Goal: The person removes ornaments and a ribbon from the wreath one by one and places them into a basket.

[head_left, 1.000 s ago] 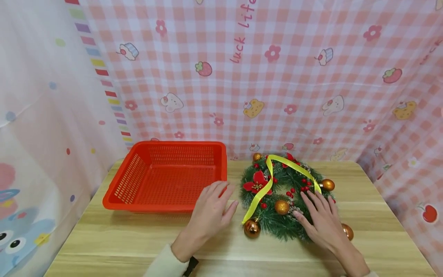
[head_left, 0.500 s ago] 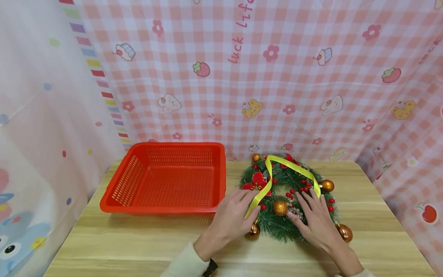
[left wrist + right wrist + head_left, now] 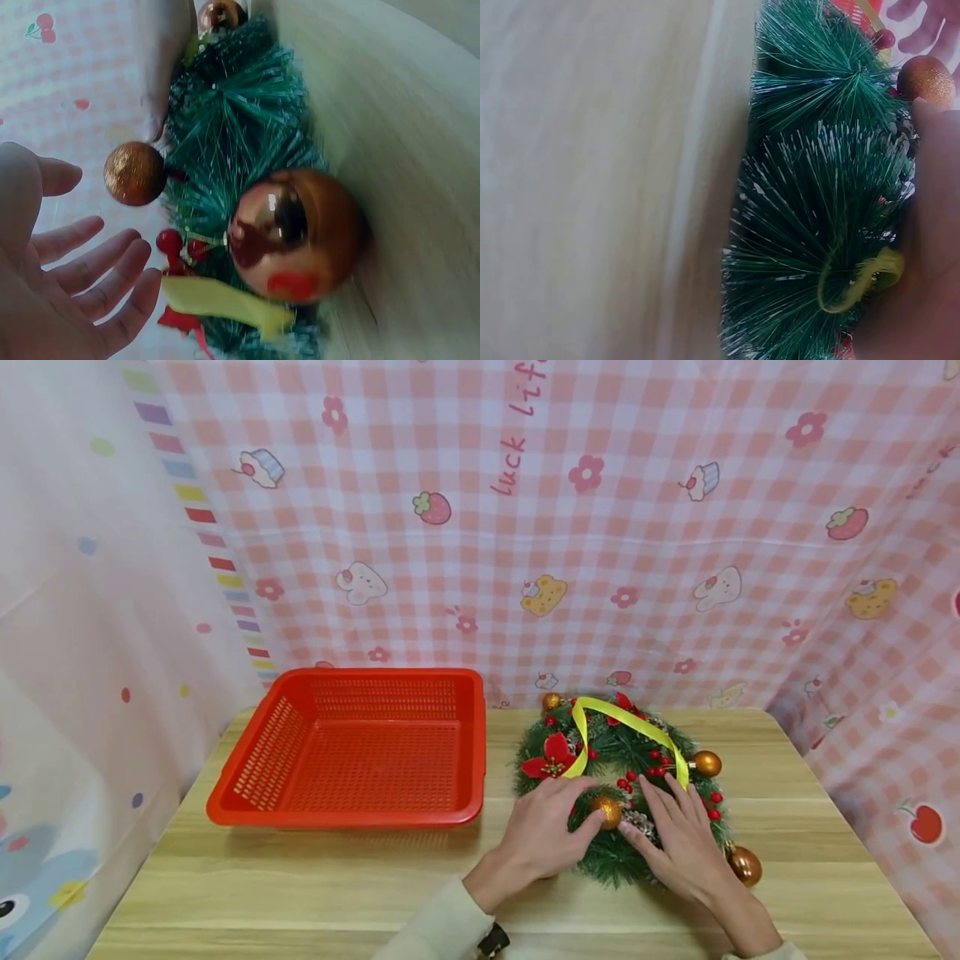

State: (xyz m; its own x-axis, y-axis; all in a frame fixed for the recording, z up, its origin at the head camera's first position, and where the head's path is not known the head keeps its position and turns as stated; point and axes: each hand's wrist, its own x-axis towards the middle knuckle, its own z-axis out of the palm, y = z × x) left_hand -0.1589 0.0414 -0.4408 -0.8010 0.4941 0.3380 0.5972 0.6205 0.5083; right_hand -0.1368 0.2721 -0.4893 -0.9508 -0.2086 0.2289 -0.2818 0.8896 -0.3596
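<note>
A green Christmas wreath (image 3: 615, 868) lies on the table, with red berries, a red poinsettia (image 3: 553, 757), pine cones, gold baubles and a yellow ribbon (image 3: 630, 718). My left hand (image 3: 547, 828) hovers over its front left part beside a glittery gold bauble (image 3: 135, 174). The left wrist view shows those fingers spread and apart from this bauble, with a shiny copper bauble (image 3: 296, 234) below. My right hand (image 3: 686, 839) rests on the wreath's right front, fingers extended, its thumb tip near the glittery bauble. That palm hides part of the greenery.
A red plastic basket (image 3: 345, 818) stands on the left of the wooden table (image 3: 315, 893). Two more baubles hang at the wreath's right, one copper (image 3: 745, 866) and one gold (image 3: 707, 764). Patterned cloth (image 3: 450, 552) hangs behind the table.
My left hand has moved right, from beside the basket to over the wreath's front left, now covering the copper bauble in the head view. My right hand stays nearly in place.
</note>
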